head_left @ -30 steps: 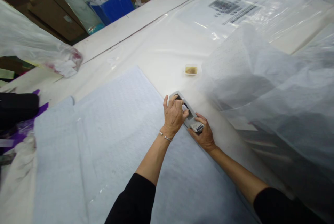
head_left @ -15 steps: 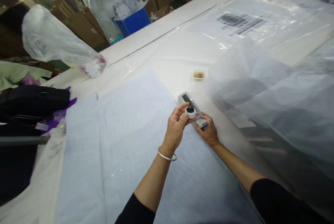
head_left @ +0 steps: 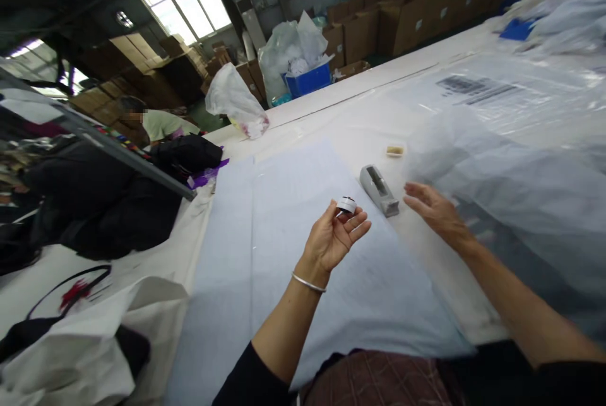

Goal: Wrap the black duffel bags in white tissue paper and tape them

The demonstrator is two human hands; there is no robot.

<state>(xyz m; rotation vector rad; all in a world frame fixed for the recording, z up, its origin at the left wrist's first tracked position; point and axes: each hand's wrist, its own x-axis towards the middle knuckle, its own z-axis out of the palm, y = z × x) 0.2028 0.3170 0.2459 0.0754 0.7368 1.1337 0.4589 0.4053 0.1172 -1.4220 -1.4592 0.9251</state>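
My left hand (head_left: 337, 235) holds a small white-and-black tape dispenser hub (head_left: 347, 205) near the thumb and forefinger, with its other fingers spread. Beyond it, a grey tape dispenser (head_left: 379, 190) lies on the table by the edge of a pale blue sheet (head_left: 288, 223). To the right of the dispenser, my right hand (head_left: 433, 209) is raised with fingers stretched out and nothing in it. A small yellowish roll (head_left: 394, 151), apparently of tape, sits on the white table behind the dispenser.
Clear plastic bags (head_left: 530, 185) are heaped at the right. A crumpled plastic bag (head_left: 239, 103) and a blue bin (head_left: 310, 81) are at the far edge. On the left, a metal rail (head_left: 123, 150) crosses dark fabric, with a person (head_left: 165, 125) beyond.
My right hand has let go of the tape dispenser and moved off to its right. My left hand has turned palm-up, still holding the hub. The view has tilted upward and shifted left.
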